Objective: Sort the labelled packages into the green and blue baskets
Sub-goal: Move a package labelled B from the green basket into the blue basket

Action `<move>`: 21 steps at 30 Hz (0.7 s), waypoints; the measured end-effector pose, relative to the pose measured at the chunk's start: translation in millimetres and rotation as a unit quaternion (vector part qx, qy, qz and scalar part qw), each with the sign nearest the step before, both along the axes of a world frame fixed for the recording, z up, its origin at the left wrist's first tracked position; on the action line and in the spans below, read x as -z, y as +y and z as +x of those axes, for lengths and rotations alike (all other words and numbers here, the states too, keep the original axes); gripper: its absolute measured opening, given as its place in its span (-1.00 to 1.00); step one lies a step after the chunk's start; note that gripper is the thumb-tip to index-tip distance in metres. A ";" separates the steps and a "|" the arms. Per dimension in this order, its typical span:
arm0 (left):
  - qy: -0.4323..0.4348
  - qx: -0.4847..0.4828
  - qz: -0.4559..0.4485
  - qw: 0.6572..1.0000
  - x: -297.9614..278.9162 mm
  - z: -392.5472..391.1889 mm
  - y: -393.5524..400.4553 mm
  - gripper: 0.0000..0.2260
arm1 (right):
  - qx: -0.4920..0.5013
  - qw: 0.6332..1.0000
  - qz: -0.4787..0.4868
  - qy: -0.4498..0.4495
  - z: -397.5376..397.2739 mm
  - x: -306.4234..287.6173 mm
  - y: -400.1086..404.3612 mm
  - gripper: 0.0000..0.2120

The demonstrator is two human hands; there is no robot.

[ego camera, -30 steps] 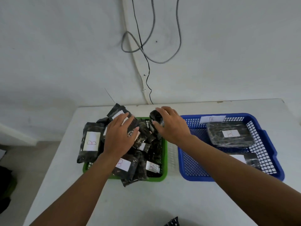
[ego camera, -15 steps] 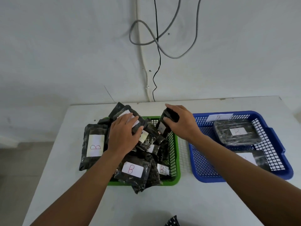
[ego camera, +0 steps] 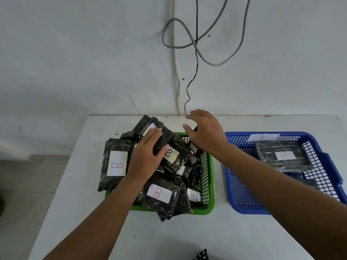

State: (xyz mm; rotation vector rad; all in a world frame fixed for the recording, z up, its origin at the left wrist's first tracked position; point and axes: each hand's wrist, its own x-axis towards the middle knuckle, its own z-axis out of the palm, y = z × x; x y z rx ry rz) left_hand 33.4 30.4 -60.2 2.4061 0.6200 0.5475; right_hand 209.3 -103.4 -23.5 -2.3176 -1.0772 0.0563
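Black plastic packages with white labels marked B are heaped in the green basket, spilling over its left and near rims, and the pile sits directly under both hands. The left hand lies flat with fingers together, pressing on a package near the top of the heap whose long axis runs from near-right toward the far-left corner. The right hand hovers spread and empty above the far right corner of the green basket, with nothing pinched; the packages just below and to its left are the nearest to it. The blue basket stands well apart to the right, its far half holding a B-labelled package lying flat with its long axis across the basket, and a second one partly hidden behind the right forearm. Judging by this, the right hand is better placed to carry a piece across. The white surface is otherwise bare, against a pale wall with loose cables.
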 end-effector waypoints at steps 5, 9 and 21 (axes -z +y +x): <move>-0.051 -0.030 -0.116 0.992 -5.0 -5.0 3.2 -0.42 | -0.015 0.977 0.016 0.210 -17.5 -22.1 37.6 -0.72; -0.020 0.003 -0.115 0.993 -7.3 -6.9 3.8 -0.29 | -0.014 0.923 0.014 0.383 -16.4 -20.4 45.5 -0.79; -0.080 -0.139 -0.246 0.956 -21.4 7.1 21.4 -0.74 | -0.065 0.887 0.055 0.453 0.6 -20.5 23.8 -0.79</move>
